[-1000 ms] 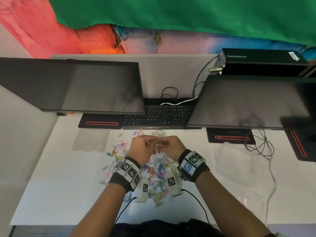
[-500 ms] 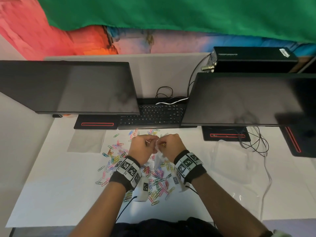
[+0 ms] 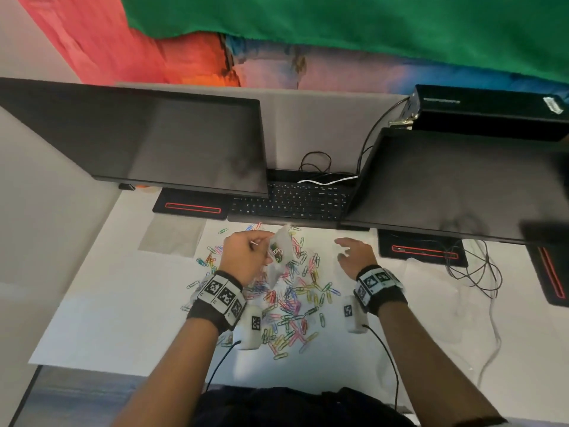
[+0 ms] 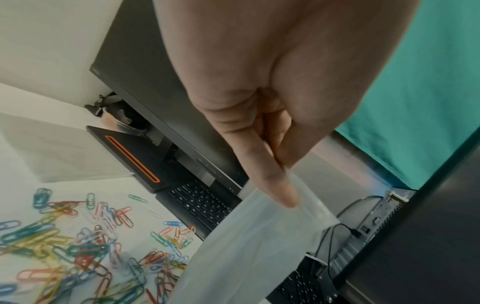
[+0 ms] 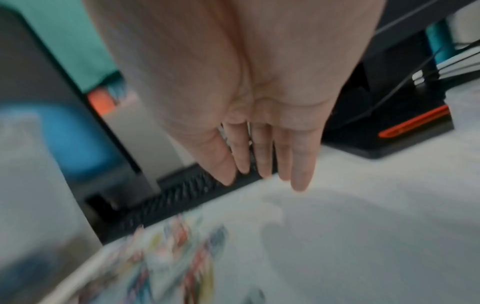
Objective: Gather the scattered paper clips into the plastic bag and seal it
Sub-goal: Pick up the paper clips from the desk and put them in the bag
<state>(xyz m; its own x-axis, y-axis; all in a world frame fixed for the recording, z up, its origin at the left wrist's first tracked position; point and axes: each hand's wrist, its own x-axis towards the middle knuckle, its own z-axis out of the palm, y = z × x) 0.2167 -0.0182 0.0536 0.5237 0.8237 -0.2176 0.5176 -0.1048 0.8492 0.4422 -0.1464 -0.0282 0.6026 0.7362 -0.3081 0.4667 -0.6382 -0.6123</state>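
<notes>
Translucent plastic hangs from your left hand (image 3: 246, 257), whose thumb and curled fingers pinch the top edge of the plastic bag (image 3: 281, 252) and hold it up above the desk; the left wrist view shows your thumb pressed flat against the bag's rim, the film drooping below it. A few paper clips show dark through the bag's side, though how many are inside cannot be told. Your right hand (image 3: 354, 254) hovers apart from the bag, off to its right, fingers straight and spread loosely, holding nothing; the right wrist view is blurred but shows the fingers extended side by side over the white desk (image 3: 107, 303). Beneath and between both wrists, coloured paper clips (image 3: 292, 306) lie scattered in a loose heap on the desk, spreading from under the left hand toward your body. Just beyond your fingertips sits a black keyboard (image 3: 292, 201). A dark monitor (image 3: 147, 140) stands beyond the left hand and a second monitor (image 3: 446, 186) beyond the right. A flat clear sleeve (image 3: 172, 238) lies to the left of the left hand, and black cables (image 3: 474, 266) tangle to the right of the right hand.
</notes>
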